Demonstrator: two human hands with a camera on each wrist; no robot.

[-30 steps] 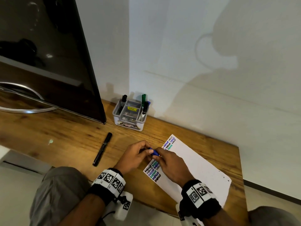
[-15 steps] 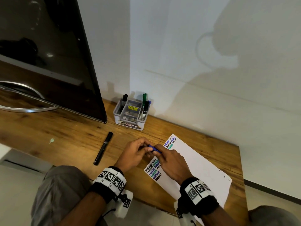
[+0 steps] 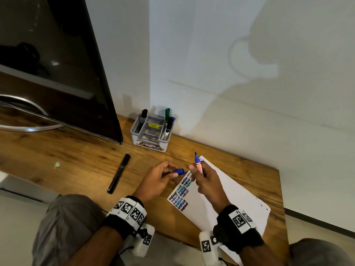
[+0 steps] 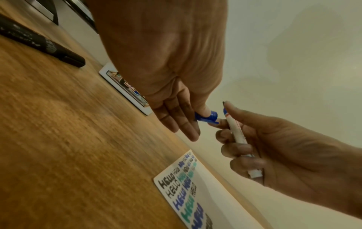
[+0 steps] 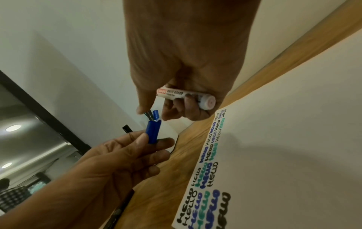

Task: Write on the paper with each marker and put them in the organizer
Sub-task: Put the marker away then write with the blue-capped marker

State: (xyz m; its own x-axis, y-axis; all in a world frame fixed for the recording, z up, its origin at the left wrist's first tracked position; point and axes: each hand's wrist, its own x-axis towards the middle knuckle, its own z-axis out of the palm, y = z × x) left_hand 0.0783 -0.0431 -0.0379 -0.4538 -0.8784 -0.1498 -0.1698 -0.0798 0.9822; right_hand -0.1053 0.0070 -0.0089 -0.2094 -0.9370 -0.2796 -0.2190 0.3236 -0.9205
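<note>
With cap off, right hand (image 3: 208, 186) grips blue marker (image 3: 198, 164) round the barrel, tip up and away from sheet; left hand (image 3: 156, 182) pinches the blue cap (image 3: 179, 171) betw thumb & fingers, just beside the marker, a small gap betw them in head view. Both grips closed on their things, held above near edge of paper (image 3: 230, 200).

Paper lies on counter (image 3: 76, 162), near-left corner packed w/ rows of "HELLO" in black, blue, teal/green, so several markers look done w/ writing. Can't tell if this blue one has written yet or is abt to be recapped; tip isn't on sheet now.

Further left on counter, black marker (image 3: 119, 174) lies flat, capped, well apart from hands, not in organizer. Judged as still to do: write + stow.

At far edge by wall, organizer (image 3: 149, 135) holds upright markers: black one (image 3: 143, 117) at left side, green one (image 3: 167, 115) and another dark-capped one (image 3: 168, 127) at right side, maybe a blue bit behind, unclear. Dark monitor (image 3: 57, 64) stands far left.

Est: past halfway. Left: finish blue (write/cap/stow), then the loose black one.
</note>
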